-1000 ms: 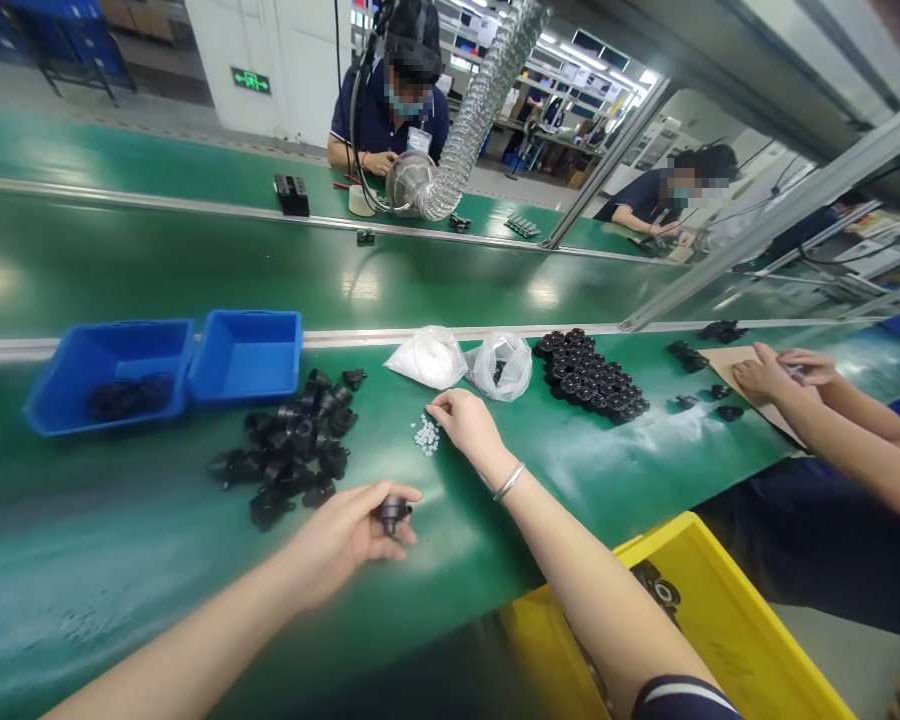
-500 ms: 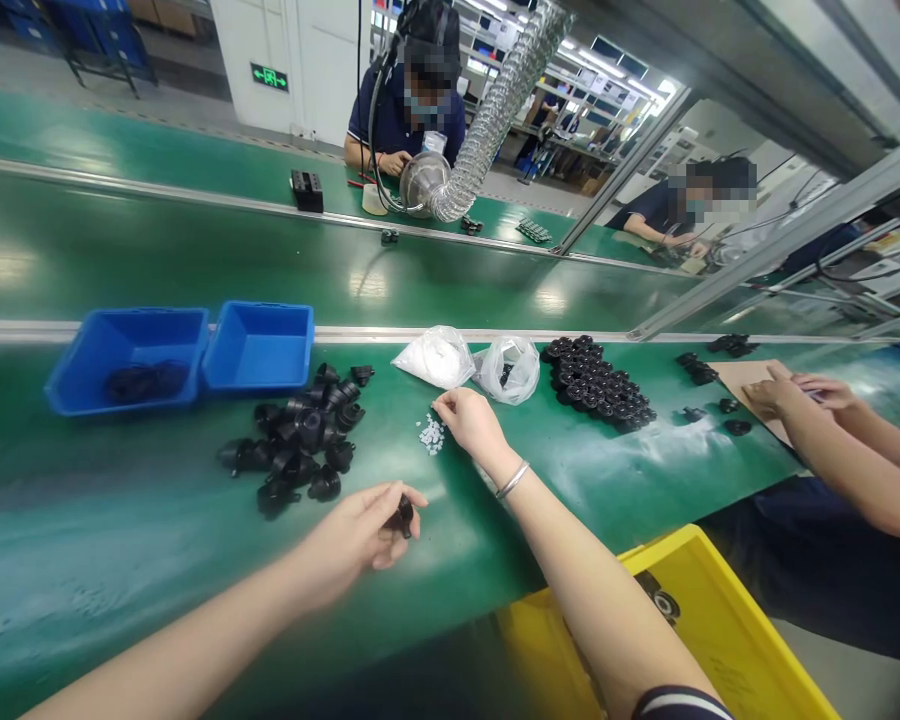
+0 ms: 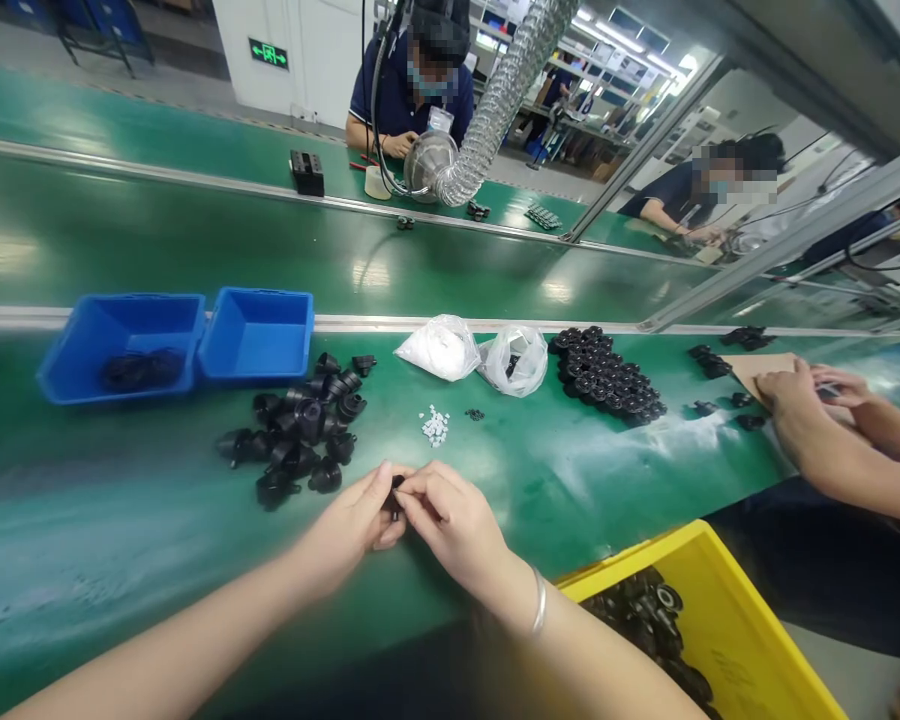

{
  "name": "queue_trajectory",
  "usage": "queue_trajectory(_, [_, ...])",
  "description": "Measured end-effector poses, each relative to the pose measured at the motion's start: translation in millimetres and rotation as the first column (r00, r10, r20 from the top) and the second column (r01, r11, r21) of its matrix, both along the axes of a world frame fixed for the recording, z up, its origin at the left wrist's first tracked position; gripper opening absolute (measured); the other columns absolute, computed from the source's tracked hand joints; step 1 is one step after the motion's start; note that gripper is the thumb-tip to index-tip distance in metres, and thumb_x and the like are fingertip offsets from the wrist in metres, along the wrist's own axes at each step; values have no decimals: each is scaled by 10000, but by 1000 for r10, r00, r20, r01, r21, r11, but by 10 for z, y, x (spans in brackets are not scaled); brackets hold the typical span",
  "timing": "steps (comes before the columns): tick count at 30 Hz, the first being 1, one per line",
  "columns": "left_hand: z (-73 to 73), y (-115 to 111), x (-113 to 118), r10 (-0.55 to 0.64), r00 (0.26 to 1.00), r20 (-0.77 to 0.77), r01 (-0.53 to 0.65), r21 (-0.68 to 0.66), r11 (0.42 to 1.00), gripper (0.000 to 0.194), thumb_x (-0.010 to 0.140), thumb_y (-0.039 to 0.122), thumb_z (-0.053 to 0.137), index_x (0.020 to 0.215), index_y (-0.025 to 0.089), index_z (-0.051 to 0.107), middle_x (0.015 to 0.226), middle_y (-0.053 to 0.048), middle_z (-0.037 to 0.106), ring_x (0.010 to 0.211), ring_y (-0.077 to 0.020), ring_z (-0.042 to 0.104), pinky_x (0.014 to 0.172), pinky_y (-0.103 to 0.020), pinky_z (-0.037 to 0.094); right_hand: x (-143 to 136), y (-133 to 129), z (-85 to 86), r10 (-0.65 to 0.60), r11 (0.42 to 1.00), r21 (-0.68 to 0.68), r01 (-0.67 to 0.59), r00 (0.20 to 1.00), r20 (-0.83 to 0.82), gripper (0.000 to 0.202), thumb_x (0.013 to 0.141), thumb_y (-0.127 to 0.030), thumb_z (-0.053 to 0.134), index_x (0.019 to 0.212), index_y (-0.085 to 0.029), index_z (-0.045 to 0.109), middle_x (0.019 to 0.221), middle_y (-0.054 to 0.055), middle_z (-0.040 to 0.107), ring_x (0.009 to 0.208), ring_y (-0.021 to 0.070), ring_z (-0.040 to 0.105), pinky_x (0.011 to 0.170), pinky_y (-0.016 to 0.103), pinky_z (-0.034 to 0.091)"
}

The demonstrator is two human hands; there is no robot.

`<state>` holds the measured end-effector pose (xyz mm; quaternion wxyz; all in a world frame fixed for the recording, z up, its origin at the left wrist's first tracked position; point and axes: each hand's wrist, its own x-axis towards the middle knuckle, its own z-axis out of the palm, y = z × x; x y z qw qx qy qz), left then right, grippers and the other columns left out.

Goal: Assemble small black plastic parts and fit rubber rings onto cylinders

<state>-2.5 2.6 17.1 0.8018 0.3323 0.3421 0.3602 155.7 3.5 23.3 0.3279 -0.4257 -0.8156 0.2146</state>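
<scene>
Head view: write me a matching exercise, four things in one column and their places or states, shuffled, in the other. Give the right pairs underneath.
Things
1. Left hand
2. Loose white pieces
3. Yellow bin
4. Silver bracelet

Places and states
A. Around the wrist of the right hand
B. At the lower right, with a heap of dark parts inside
C. Has a black part in its grip
D. On the green surface, beside a small patch of tiny black bits

Right pairs: 1-C, 2-D, 3-B, 4-A
</scene>
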Motion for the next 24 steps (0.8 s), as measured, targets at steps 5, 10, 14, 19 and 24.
queue_trajectory(5, [-50,-14,-3,-3,999,-47,4,22,1000,447,968,494,321,1137,148,546,622,45,378,533,-91,279,533,-280,198,-1,-18,-33,22,998,55,-27,997,78,93,939,-161,489,904,-169,575,825,48,590,757,152,568,693,276,485])
queue_trajectory(10, [-59,-30,13,-9,1000,15,9,0,1000,406,958,500,355,1106,168,538,700,24,434,597,-98,341,572,-269,264,24,-92,-37,19,988,150,-45,985,171,117,945,-148,468,945,-148,584,854,68,597,782,163,565,706,290,490])
queue_trajectory(14, [-59,-40,20,-31,999,14,31,-14,999,384,957,503,357,1082,182,528,705,24,443,626,-106,366,600,-268,297,25,-127,-49,44,973,207,-97,968,246,158,951,-131,438,988,-138,591,830,69,601,772,168,553,693,293,488])
queue_trajectory(19, [-45,-50,42,-53,998,-25,52,-14,999,358,942,505,400,1014,181,537,692,31,418,604,-101,328,577,-263,276,30,-155,-62,51,974,196,-113,953,298,189,959,-128,411,1000,-142,595,848,72,616,788,170,564,712,300,495])
queue_trajectory(24, [17,-41,80,-56,998,20,58,-72,996,294,917,478,472,911,188,521,647,43,390,586,-104,318,585,-268,278,264,-6,37,66,989,123,-82,989,133,130,948,-178,476,985,-179,600,888,49,639,812,152,592,730,272,506])
